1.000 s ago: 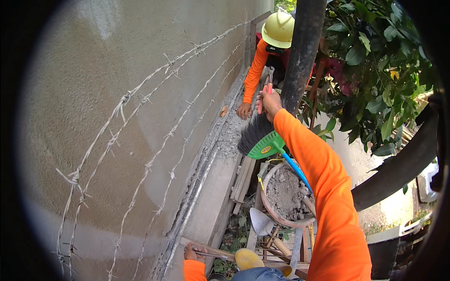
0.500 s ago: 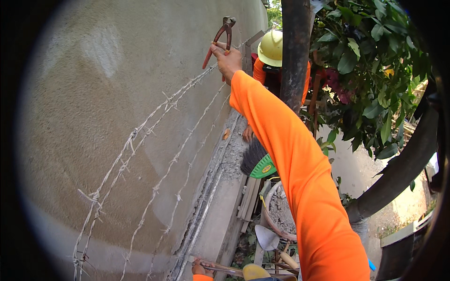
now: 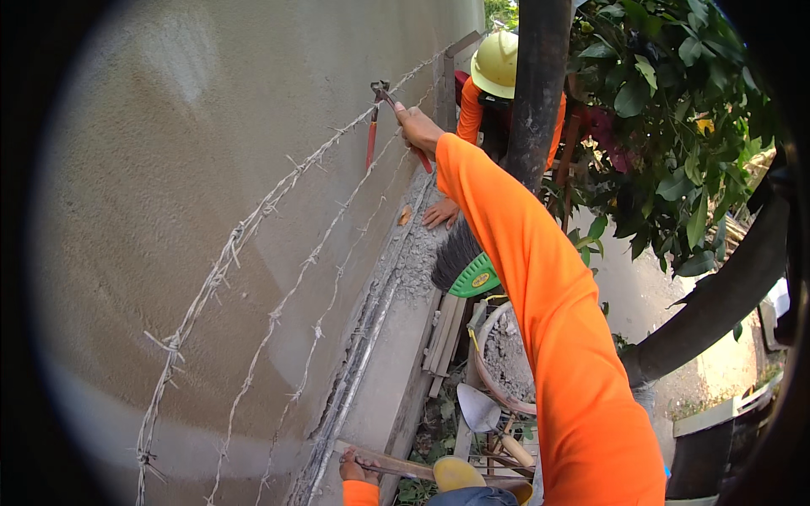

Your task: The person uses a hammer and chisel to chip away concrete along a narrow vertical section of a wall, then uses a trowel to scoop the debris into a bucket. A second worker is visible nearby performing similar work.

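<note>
The tall plastered wall [image 3: 228,160] fills the left of the frame, and barbed wire [image 3: 238,234] sweeps across it from lower left to upper centre. A wooden bar [image 3: 396,465] at lower centre meets the left hand [image 3: 358,469], perhaps for steadiness; whether those fingers clamp it I cannot tell. At upper centre, the pincers [image 3: 386,94] sit at the top strand, the right hand [image 3: 419,131] clamped round one handle only, probably because the handles spread too wide for one grasp. They look worn: dark metal head, red grips, one hanging free; whether the jaws bite is unclear
</note>
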A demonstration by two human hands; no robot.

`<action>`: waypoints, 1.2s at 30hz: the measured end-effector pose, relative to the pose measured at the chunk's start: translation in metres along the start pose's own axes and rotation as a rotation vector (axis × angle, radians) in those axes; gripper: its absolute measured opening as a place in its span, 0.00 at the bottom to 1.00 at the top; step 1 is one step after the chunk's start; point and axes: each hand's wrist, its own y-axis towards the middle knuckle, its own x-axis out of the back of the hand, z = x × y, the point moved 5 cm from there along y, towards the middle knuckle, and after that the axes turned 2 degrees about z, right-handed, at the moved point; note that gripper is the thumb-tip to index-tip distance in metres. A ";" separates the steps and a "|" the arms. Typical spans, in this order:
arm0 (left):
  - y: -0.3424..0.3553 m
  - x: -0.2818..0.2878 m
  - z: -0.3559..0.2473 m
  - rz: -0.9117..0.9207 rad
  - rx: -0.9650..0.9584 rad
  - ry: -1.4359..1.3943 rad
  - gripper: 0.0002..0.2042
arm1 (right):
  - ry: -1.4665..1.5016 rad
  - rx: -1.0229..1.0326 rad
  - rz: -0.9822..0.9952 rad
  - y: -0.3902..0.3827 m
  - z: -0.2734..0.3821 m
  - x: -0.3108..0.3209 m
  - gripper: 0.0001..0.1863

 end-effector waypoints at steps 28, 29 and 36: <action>-0.108 -0.112 -0.043 0.899 -0.419 1.554 0.10 | -0.980 -0.102 -0.038 -0.427 -0.090 0.161 0.14; -0.115 -0.094 -0.043 0.948 -0.392 1.616 0.10 | -0.974 -0.059 -0.113 -0.426 -0.066 0.163 0.13; -0.204 0.026 -0.063 1.345 0.287 1.872 0.11 | -0.947 -0.110 0.411 -0.469 0.070 0.084 0.11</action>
